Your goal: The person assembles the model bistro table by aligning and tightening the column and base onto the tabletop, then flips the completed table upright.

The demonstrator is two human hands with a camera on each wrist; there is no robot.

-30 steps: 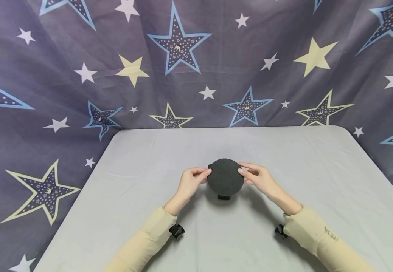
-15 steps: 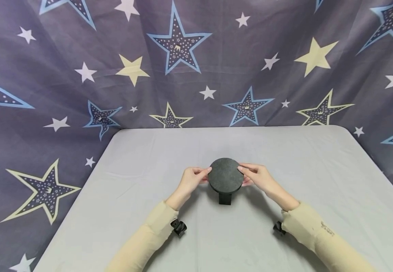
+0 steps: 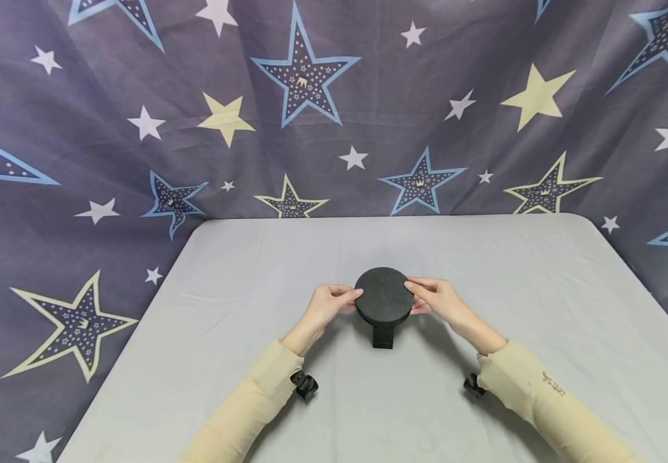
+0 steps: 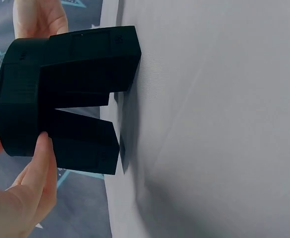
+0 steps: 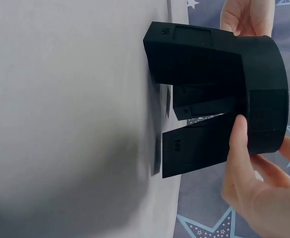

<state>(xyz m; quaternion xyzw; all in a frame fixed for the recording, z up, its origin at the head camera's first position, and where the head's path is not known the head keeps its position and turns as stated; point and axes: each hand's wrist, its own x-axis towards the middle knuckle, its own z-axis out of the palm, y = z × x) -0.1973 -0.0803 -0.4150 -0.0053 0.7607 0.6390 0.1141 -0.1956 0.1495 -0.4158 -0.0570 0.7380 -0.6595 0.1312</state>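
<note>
My left hand (image 3: pixel 324 305) and right hand (image 3: pixel 434 299) hold a small black stool-like piece (image 3: pixel 384 296) between them, at the middle of the table. It has a thick round top and several blocky legs (image 4: pixel 90 59), some with small raised numbers. Each thumb lies at the edge of the round top, with the fingers below it. The top faces up, tipped a little towards me, and one leg (image 3: pixel 382 337) shows in front. Both wrist views show the leg ends close over the cloth. In the right wrist view, a right fingertip (image 5: pixel 241 124) rests where a leg meets the top.
A pale grey cloth covers the table (image 3: pixel 252 257). Behind it hangs a dark curtain (image 3: pixel 322 154) with star prints. A small black wrist camera (image 3: pixel 305 386) sits at the left sleeve, another wrist camera (image 3: pixel 474 386) at the right sleeve.
The black piece has tilted, so its top lies flatter and more of the front leg shows. Both hands keep their hold and have shifted only slightly.
</note>
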